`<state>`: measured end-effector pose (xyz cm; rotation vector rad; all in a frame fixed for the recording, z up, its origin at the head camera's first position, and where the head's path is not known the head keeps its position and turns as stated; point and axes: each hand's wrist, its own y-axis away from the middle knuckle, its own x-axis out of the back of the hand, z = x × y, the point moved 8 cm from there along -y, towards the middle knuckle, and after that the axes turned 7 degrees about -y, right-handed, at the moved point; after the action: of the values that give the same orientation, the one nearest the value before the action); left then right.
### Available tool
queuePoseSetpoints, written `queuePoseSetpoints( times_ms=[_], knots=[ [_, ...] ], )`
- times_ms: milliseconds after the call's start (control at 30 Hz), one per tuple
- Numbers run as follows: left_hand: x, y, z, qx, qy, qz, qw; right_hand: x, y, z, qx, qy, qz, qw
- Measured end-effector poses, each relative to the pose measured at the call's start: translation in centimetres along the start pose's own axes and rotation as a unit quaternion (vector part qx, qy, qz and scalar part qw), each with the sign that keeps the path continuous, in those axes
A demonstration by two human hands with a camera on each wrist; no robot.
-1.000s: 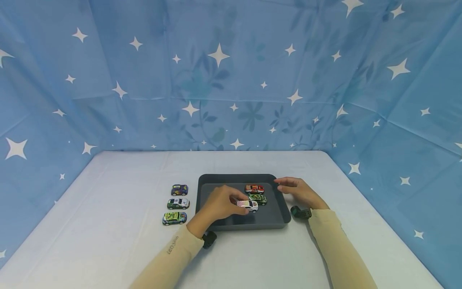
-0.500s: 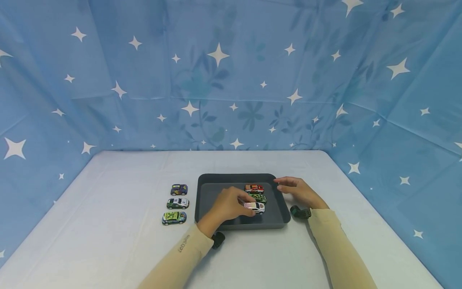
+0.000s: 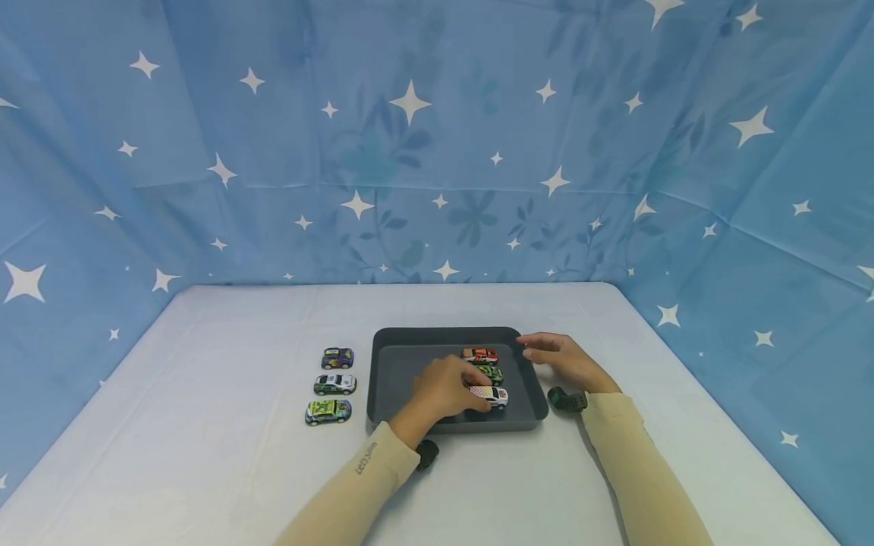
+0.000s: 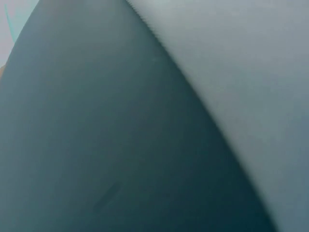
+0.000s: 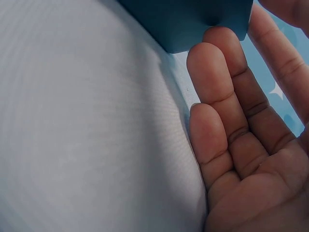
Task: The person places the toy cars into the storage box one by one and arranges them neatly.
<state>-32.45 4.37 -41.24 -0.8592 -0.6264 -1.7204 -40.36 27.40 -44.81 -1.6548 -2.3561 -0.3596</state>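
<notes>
A white toy car with a pinkish checked roof (image 3: 493, 396) is pinched between the thumb and fingers of my left hand (image 3: 444, 387), low inside the dark grey tray (image 3: 410, 356). Right behind it in the tray are a green camouflage toy car (image 3: 493, 374) and a red-orange toy car (image 3: 480, 356). My right hand (image 3: 568, 361) rests at the tray's far right corner, its fingertips at the rim. In the right wrist view, its loosely extended fingers (image 5: 212, 72) meet the tray's outer wall (image 5: 193, 24). The left wrist view shows mostly the tray wall (image 4: 120, 121), without the held car.
Left of the tray, three toy cars stand in a column on the white tablecloth (image 3: 239, 455): a purple one (image 3: 337, 358), a white-and-green one (image 3: 334, 384) and a yellow-green one (image 3: 328, 412). A blue star-patterned curtain (image 3: 437, 152) surrounds the table's back and sides.
My left hand has moved right and slightly toward me with the white car, bringing it in line in front of the camouflage car. The right hand has stayed at the tray's rim.
</notes>
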Motion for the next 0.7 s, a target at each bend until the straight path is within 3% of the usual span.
queuePoseSetpoints(
  times_ms=[233,700],
  knots=[
    [-0.35,-0.18,0.14,0.016,-0.016,0.013,0.9997,-0.09,0.02,-0.05,0.002,0.004,-0.001,1.0000],
    [-0.82,-0.18,0.57,0.018,-0.052,0.017,0.9983,0.13,-0.05,0.19,0.006,-0.009,-0.003,0.9999]
  ],
)
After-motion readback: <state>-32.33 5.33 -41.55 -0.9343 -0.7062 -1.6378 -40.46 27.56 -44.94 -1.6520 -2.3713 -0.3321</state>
